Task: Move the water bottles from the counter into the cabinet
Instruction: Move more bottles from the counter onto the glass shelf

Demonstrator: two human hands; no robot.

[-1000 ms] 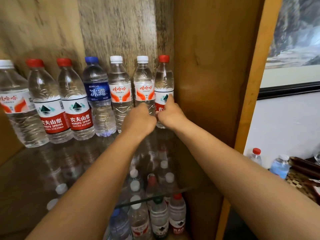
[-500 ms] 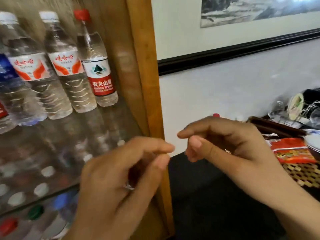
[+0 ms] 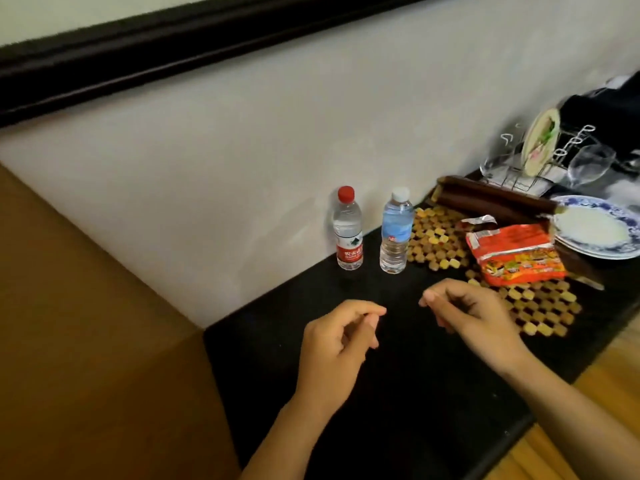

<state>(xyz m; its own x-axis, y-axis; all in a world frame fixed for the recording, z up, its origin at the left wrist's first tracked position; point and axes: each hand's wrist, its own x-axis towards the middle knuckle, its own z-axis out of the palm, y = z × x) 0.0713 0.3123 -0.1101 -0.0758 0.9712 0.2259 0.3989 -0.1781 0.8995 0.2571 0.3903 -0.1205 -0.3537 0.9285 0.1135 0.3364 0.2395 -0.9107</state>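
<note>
Two water bottles stand upright on the black counter (image 3: 398, 393) against the white wall: one with a red cap and red label (image 3: 348, 230), and to its right one with a white cap and blue label (image 3: 395, 232). My left hand (image 3: 334, 344) and my right hand (image 3: 474, 315) hover over the counter in front of the bottles, both empty, fingers loosely curled. The left hand is below the red-capped bottle, the right hand below and right of the blue-labelled one. Only the cabinet's brown wooden side (image 3: 86, 341) shows at the left; its shelves are out of view.
A woven bamboo mat (image 3: 440, 244) lies right of the bottles, with a red snack packet (image 3: 512, 258) on it. Farther right are a blue-rimmed plate (image 3: 595, 230), a dark wooden box (image 3: 491, 199), a wire rack (image 3: 530, 161) and a glass (image 3: 588, 164). A black picture frame (image 3: 173, 39) hangs above.
The view has swung right from the cabinet shelf of bottles to the counter. Both hands left the shelved bottles and came away empty over the counter.
</note>
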